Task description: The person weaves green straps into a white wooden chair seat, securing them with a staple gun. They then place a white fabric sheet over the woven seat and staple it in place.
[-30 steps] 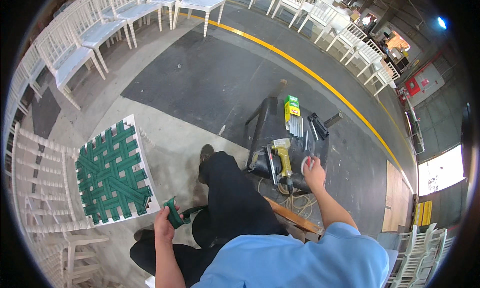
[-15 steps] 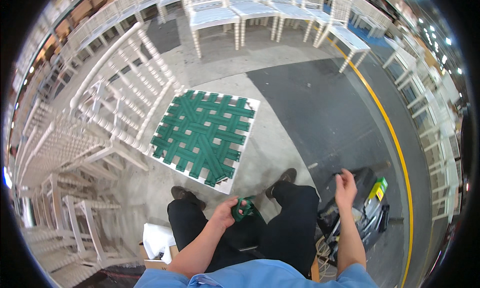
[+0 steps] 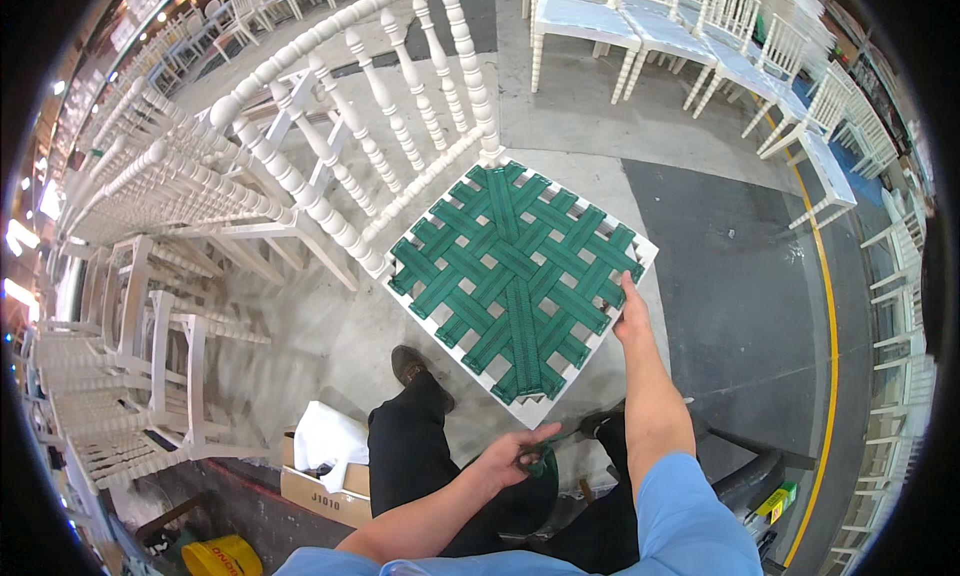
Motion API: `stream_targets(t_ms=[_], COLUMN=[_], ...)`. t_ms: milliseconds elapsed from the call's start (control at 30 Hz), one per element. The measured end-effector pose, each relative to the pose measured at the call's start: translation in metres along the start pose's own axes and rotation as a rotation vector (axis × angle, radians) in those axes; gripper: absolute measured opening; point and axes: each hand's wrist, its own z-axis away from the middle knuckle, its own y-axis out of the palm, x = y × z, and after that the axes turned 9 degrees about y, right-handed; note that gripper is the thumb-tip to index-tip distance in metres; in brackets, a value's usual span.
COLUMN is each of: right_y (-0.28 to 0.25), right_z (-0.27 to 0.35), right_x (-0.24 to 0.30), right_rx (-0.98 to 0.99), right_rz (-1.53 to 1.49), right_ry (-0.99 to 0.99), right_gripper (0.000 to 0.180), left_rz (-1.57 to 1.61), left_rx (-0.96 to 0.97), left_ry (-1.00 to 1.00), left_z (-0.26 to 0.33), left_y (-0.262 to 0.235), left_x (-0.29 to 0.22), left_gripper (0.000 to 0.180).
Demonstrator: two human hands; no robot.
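Note:
In front of my knees stands a white chair (image 3: 455, 358) with a turned-spindle back (image 3: 380, 106). Green webbing straps (image 3: 515, 261) are woven across its seat frame, with one wider diagonal band running to the near corner. My right hand (image 3: 632, 311) grips the right edge of the seat, its fingers over the rim by the strap ends. Just below the near corner, my left hand (image 3: 515, 458) is closed around a bundle of green webbing (image 3: 541, 466), one finger pointing out toward the chair. The hand hides much of that bundle.
White chair frames (image 3: 180, 366) are stacked at my left. A cardboard box (image 3: 325, 494) holding a white plastic bag (image 3: 330, 441) sits beside my left leg, near a yellow bucket (image 3: 222, 556). Rows of white chairs (image 3: 585, 26) line the back. A green-yellow box (image 3: 775, 503) lies at my right.
My right hand has moved from above the tool pile on the right to the seat edge. The chair has turned in view and appears closer. My left hand still holds the webbing.

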Motion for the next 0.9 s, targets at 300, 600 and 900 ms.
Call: stream_targets(t_ms=[300,600,900], right_y=[-0.009,-0.014,-0.008], right_z=[0.060,0.148,0.236], right_x=[-0.076,-0.196,-0.272], right_rx=[-0.090,-0.261,-0.101], right_rz=[-0.312,-0.358,-0.109], right_ry=[-0.208,0.036,0.416], right_gripper=[0.048,0.039,0.047], left_rz=[0.362,-0.130,-0.497], left_rx=[-0.253,-0.449,-0.295], left_ry=[0.101,0.578,0.468], left_z=[0.044,0.099,0.144], left_y=[-0.031,-0.085,-0.041], left_x=[-0.010,-0.070,-0.022], left_gripper=[0.021,0.021,0.039])
